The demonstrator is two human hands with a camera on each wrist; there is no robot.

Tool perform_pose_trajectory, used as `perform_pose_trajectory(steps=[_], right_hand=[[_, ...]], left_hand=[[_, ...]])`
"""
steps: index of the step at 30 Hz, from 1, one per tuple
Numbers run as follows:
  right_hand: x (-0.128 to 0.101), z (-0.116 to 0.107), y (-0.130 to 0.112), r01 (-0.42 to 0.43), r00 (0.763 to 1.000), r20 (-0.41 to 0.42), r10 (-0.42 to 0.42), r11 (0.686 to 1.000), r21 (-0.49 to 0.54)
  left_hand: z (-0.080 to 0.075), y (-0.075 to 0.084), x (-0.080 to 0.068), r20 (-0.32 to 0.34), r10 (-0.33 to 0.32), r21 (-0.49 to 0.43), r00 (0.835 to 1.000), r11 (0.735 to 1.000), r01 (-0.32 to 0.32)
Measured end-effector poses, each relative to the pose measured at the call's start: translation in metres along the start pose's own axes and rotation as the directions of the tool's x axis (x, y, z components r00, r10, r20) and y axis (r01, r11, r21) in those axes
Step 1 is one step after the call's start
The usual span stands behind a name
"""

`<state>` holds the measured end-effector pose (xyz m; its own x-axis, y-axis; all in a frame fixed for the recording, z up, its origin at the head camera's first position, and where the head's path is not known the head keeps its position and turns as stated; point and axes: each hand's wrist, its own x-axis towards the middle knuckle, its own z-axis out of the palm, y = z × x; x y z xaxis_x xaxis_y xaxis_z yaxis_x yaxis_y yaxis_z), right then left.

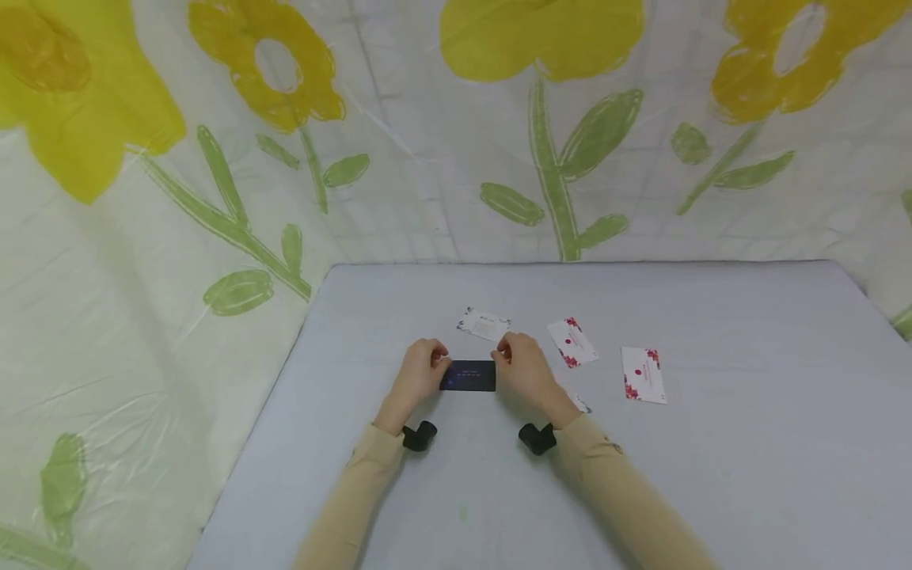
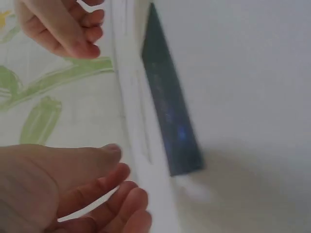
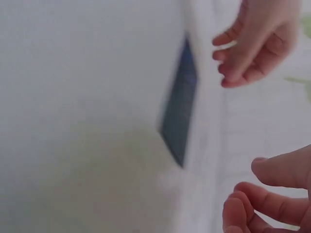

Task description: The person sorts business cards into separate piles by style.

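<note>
A dark blue card (image 1: pixel 468 375) lies flat on the grey table (image 1: pixel 641 475), between my two hands. My left hand (image 1: pixel 423 368) is at its left end and my right hand (image 1: pixel 520 366) at its right end. In the left wrist view the card (image 2: pixel 170 107) is blurred and my left hand (image 2: pixel 82 189) hovers beside it with loosely curled fingers, holding nothing. In the right wrist view my right hand (image 3: pixel 272 194) is likewise off the card (image 3: pixel 181 104), fingers relaxed. The other hand shows in each wrist view, also empty.
A white card (image 1: pixel 484 324) lies just beyond the hands. Two white cards with red flower prints (image 1: pixel 572 342) (image 1: pixel 644 374) lie to the right. Another card's corner (image 1: pixel 580 402) peeks out by my right wrist. A flowered plastic sheet (image 1: pixel 214 198) hangs behind and left.
</note>
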<state>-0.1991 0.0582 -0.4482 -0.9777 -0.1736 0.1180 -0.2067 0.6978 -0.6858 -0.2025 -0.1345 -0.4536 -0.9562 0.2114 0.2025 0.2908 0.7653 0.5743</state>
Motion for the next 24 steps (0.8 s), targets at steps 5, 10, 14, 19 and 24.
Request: perform_pose_trajectory(steps=[5, 10, 14, 19, 24], right_hand=[[-0.013, -0.05, 0.007, 0.035, 0.999, -0.021, -0.035, 0.999, -0.011], [-0.038, -0.082, 0.025, -0.011, 0.999, 0.037, 0.013, 0.998, -0.063], [-0.058, -0.088, 0.041, -0.062, 0.993, 0.089, 0.072, 0.992, -0.113], [-0.079, -0.076, 0.052, -0.122, 0.982, 0.121, 0.146, 0.975, -0.185], [-0.09, -0.063, 0.054, -0.107, 0.988, 0.081, 0.129, 0.966, -0.237]], left_hand=[[-0.004, 0.027, 0.006, 0.016, 0.184, -0.057, 0.983, 0.981, -0.183], [0.009, 0.053, 0.016, 0.178, 0.389, -0.204, 0.904, 0.913, -0.353], [0.029, 0.068, 0.022, 0.32, 0.441, -0.245, 0.839, 0.894, -0.376], [0.052, 0.081, 0.025, 0.474, 0.449, -0.122, 0.757, 0.886, -0.448], [0.066, 0.089, 0.027, 0.53, 0.463, -0.006, 0.71, 0.84, -0.543]])
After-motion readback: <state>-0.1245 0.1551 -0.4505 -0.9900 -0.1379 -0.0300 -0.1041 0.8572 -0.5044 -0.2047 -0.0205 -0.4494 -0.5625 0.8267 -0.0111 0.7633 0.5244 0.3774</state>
